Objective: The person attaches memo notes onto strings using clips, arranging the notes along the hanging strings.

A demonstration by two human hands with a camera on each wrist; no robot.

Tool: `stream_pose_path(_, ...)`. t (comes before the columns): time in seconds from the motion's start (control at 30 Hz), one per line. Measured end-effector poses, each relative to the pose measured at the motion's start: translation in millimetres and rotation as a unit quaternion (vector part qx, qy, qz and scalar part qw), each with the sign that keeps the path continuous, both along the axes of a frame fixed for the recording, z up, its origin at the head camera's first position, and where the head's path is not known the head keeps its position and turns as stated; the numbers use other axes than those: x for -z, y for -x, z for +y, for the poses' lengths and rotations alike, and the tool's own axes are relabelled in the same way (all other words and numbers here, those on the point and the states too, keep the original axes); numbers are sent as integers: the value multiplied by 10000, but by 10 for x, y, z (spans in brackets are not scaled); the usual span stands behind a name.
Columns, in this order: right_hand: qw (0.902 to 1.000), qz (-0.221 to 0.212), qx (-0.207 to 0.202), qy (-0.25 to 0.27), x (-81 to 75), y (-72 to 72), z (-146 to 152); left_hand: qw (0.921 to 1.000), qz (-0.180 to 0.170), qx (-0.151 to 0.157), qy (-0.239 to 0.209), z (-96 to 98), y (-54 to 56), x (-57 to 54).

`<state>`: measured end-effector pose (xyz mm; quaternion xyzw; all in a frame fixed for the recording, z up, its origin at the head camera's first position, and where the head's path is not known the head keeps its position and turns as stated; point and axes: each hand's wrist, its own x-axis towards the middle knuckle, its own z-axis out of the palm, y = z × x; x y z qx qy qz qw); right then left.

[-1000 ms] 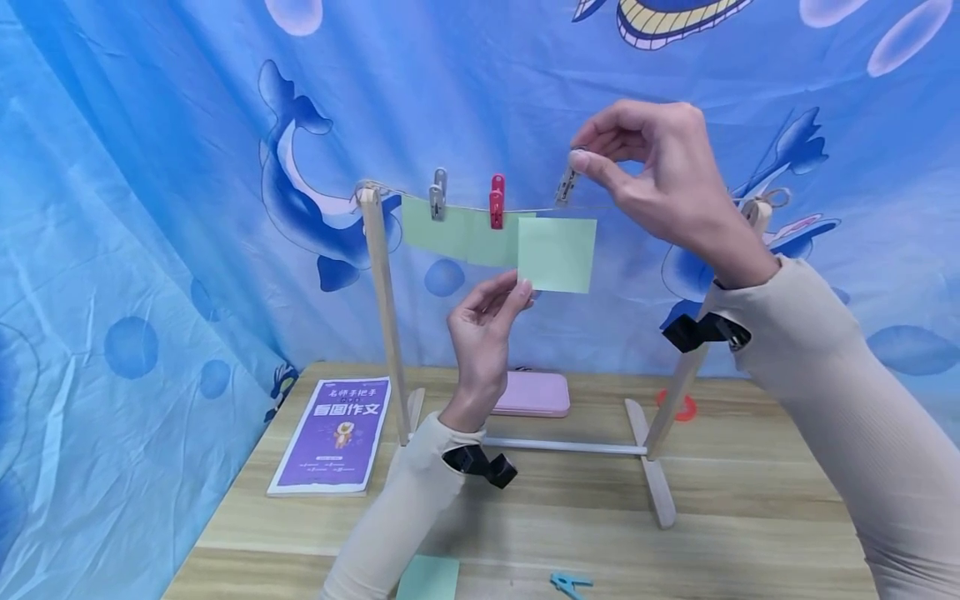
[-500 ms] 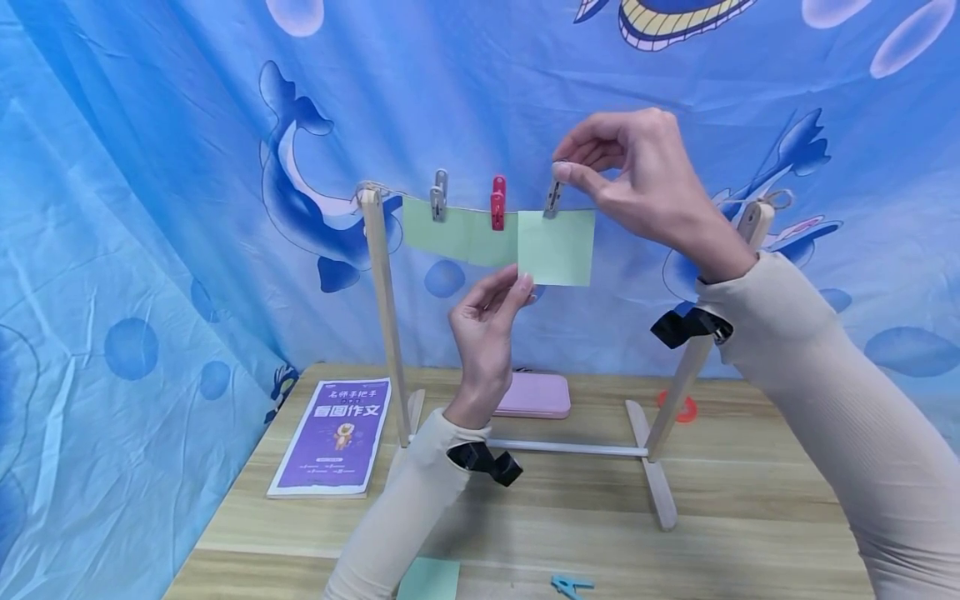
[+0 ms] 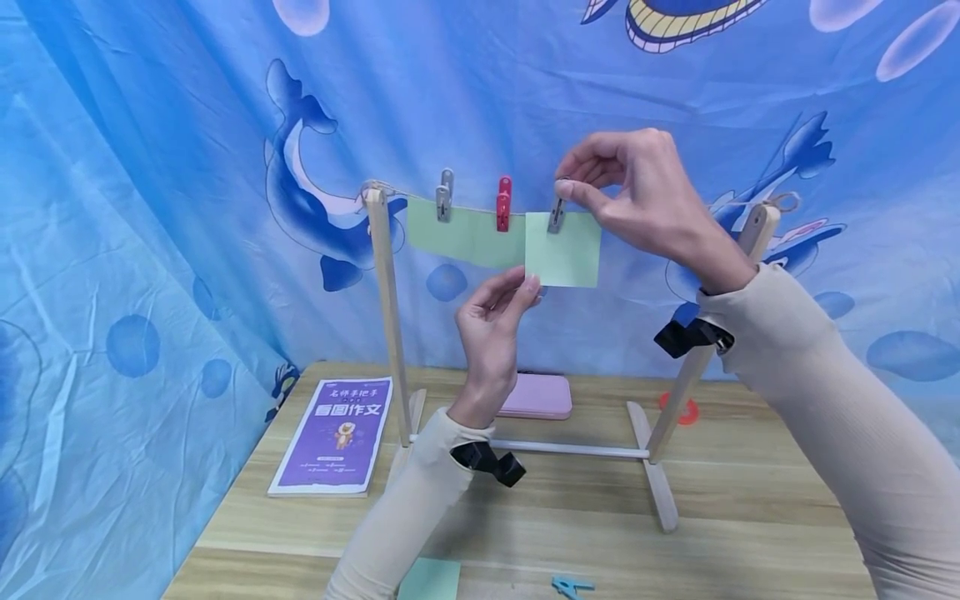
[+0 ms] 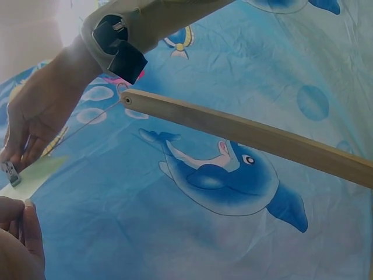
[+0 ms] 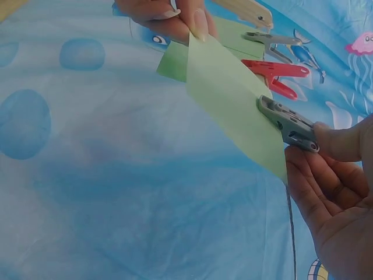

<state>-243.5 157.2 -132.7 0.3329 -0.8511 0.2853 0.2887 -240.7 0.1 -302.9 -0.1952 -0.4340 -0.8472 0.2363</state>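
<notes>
My left hand pinches the lower left corner of a light green paper square, held up at the string. Above it, my right hand pinches the handles of a grey clothespin, whose nose lies over the paper's top edge. In the right wrist view the grey clothespin sits across the paper's edge, thumb and fingers on its handles. To the left, two more green squares hang from the string, with another grey clothespin and a red clothespin on them.
The string runs between two wooden posts joined by a white bar. On the table lie a purple book, a pink case, a red ring, a blue clothespin and green paper. A blue curtain hangs behind.
My right hand has moved left and down, bringing the grey clothespin onto the top edge of the paper. My left hand has raised the paper slightly to the string.
</notes>
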Motion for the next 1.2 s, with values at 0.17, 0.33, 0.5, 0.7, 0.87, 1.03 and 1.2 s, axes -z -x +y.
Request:
stream_pose_path(0.17,10000,-60,51,-37,14,3,-21,9999,-109,96,-48,-12,39,18)
stream_pose_path(0.33,9998,-150,59,-111,24,21,-2,9998,-146,85,-86,1,54,21)
stream_pose_path(0.5,9991,-327,100,-250,55,45,34,9998,-137,111,-74,17,48,28)
stream_pose_path(0.7,9989,-303,148,-326,79,56,61,9998,-157,118,26,12,38,38)
stream_pose_path(0.87,9990,-289,156,-312,79,50,71,9998,-158,128,26,-2,35,44)
stream_pose_path(1.03,9989,-385,188,-190,87,43,85,9998,-156,103,20,-15,45,76)
stream_pose_path(1.2,9991,-358,229,22,99,21,121,9998,-186,64,81,-52,60,116)
